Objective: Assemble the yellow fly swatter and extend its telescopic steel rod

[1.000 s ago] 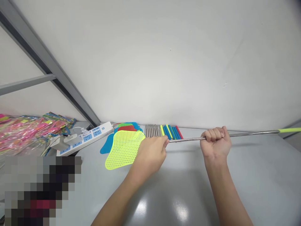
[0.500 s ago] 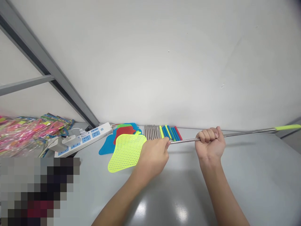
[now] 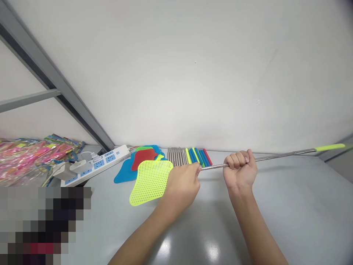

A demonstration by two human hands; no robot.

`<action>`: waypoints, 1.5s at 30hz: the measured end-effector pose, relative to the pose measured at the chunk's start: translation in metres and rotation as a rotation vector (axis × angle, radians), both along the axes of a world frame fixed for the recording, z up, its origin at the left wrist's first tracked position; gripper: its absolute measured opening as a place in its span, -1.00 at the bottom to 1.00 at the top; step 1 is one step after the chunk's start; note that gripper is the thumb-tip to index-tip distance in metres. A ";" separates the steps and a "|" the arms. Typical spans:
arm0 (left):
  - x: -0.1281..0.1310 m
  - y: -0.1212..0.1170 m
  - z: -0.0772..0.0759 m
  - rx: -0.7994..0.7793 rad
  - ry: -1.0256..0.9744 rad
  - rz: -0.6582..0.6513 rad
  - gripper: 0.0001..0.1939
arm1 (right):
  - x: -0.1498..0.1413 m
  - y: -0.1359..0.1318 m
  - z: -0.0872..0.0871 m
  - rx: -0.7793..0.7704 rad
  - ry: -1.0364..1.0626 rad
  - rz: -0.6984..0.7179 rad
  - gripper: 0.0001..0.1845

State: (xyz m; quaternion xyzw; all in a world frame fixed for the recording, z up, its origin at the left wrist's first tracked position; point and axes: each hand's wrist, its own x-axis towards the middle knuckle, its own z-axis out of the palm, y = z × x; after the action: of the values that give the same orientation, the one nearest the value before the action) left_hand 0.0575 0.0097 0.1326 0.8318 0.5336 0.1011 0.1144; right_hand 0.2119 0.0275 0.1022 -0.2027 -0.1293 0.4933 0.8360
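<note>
A long fly swatter (image 3: 150,182) stretches across the view above the table, with a yellow-green perforated head, a thin metal telescopic rod and a yellow-green grip at far right. My left hand (image 3: 184,184) is closed around it where the head joins the rod, hiding that joint. My right hand (image 3: 240,168) wraps the metal rod palm-up, near its middle. Behind lie loose swatter heads: a red one (image 3: 142,158) on top of a blue one (image 3: 124,172). Several metal rods (image 3: 176,156) lie in a row beside coloured handle tubes (image 3: 202,157).
A white power strip (image 3: 106,162) with plugs and adapters lies at left on the grey table (image 3: 298,209). Farther left is a pile of plastic-wrapped colourful items (image 3: 30,158). A wall (image 3: 193,92) stands behind, with a metal frame (image 3: 63,95) at left. The lower-left corner is pixelated.
My right hand, with the rod, has come slightly left, closer to my left hand. The yellow-green grip end has also moved left. The view has shifted a little.
</note>
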 end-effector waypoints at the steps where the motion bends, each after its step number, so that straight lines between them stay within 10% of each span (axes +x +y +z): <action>1: 0.000 0.000 0.000 0.001 -0.002 0.003 -0.68 | -0.001 0.000 0.000 -0.001 0.008 0.003 -0.62; 22: 0.005 0.015 -0.031 0.040 -0.193 -0.294 -0.61 | 0.069 0.004 -0.004 0.035 0.008 0.222 -0.73; 45: -0.017 0.024 -0.008 0.117 -0.107 -0.362 -0.64 | 0.050 0.006 -0.006 -0.039 0.227 0.147 -0.66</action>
State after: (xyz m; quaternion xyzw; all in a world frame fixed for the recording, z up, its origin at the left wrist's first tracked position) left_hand 0.0405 0.0334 0.1250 0.9129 0.3615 0.1538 0.1105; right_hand 0.2618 0.0340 0.0965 -0.1517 -0.0388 0.5756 0.8026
